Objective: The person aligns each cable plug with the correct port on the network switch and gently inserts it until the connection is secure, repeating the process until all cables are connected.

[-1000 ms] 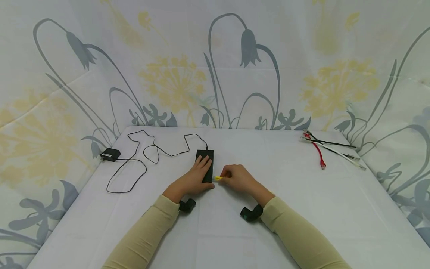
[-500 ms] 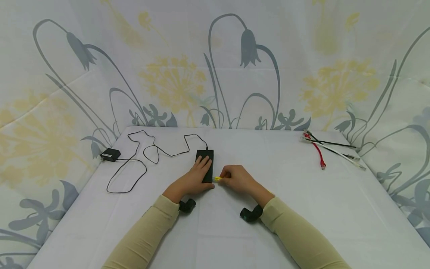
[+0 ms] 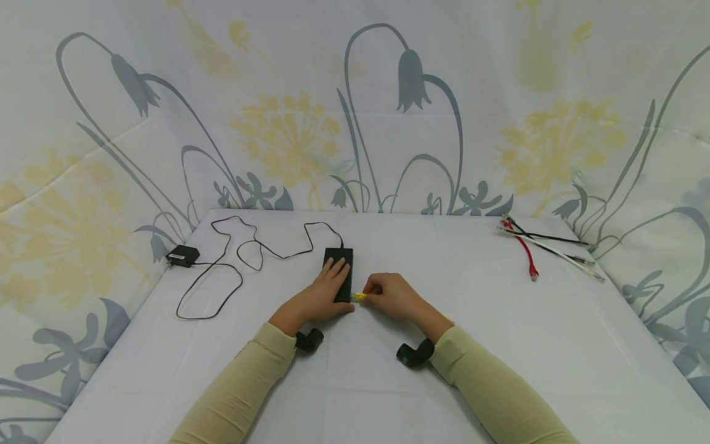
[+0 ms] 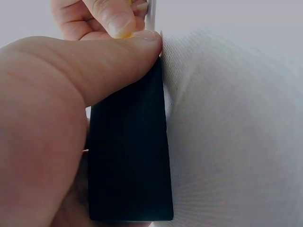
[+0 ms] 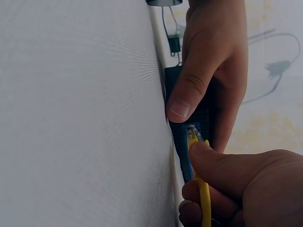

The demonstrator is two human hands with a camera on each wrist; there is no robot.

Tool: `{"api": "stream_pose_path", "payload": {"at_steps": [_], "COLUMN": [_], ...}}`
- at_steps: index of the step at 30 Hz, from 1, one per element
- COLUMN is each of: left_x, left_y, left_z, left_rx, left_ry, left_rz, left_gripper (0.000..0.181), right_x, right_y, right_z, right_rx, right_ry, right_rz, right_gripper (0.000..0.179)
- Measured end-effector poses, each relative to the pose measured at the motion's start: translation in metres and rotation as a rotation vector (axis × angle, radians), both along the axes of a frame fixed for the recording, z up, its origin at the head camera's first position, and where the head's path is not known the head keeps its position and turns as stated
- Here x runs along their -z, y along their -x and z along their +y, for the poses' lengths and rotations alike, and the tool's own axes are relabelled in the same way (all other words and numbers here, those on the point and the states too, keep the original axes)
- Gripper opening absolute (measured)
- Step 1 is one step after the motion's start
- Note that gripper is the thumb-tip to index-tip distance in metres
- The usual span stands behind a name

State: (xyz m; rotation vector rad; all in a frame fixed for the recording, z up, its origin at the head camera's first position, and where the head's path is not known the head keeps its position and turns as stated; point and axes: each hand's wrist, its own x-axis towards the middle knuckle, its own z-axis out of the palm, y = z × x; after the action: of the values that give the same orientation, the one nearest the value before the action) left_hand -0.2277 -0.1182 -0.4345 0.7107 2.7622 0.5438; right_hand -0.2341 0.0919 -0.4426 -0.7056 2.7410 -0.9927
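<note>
My left hand (image 3: 318, 296) lies over a black network switch (image 3: 334, 253), fingers across its top and thumb along the near end. In the left wrist view the thumb crosses one corner of the switch (image 4: 130, 161). Between right thumb and fingers, my right hand (image 3: 391, 295) pinches a yellow network cable (image 3: 359, 296) just behind its clear plug. The plug (image 5: 191, 130) meets the switch's side, right at a blue-edged port, close to the left thumb in the right wrist view. How deep the plug sits I cannot tell.
A thin black cord (image 3: 283, 256) runs from the switch's far end in loops to a power adapter (image 3: 183, 254) at the left table edge. Several short cables lie at the back right, among them a red cable (image 3: 524, 246) and a white cable (image 3: 560, 254). Patterned cloth surrounds the table.
</note>
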Motion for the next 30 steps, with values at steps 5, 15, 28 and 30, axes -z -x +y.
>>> {"api": "stream_pose_path", "payload": {"at_steps": [5, 15, 28, 30], "left_x": [0.0005, -0.0001, -0.0017, -0.0020], "left_y": [0.0000, -0.0012, -0.0024, -0.0024], "left_z": [0.0001, 0.0000, 0.0007, 0.0010], "left_rx": [-0.001, -0.001, -0.005, -0.003], "left_ry": [-0.002, -0.004, -0.005, -0.005], "left_rz": [0.003, 0.011, 0.000, -0.001], "left_gripper": [0.092, 0.091, 0.090, 0.090], "right_x": [-0.0018, -0.0022, -0.0034, -0.0033], "right_y": [-0.0025, -0.0037, -0.0027, -0.0026], "right_z": [-0.0015, -0.0039, -0.0016, -0.0015], "right_rx": [0.007, 0.010, -0.034, -0.033], "right_ry": [0.016, 0.002, -0.027, -0.028], "right_rz": [-0.009, -0.005, 0.001, 0.005], "right_gripper": [0.004, 0.004, 0.011, 0.011]}}
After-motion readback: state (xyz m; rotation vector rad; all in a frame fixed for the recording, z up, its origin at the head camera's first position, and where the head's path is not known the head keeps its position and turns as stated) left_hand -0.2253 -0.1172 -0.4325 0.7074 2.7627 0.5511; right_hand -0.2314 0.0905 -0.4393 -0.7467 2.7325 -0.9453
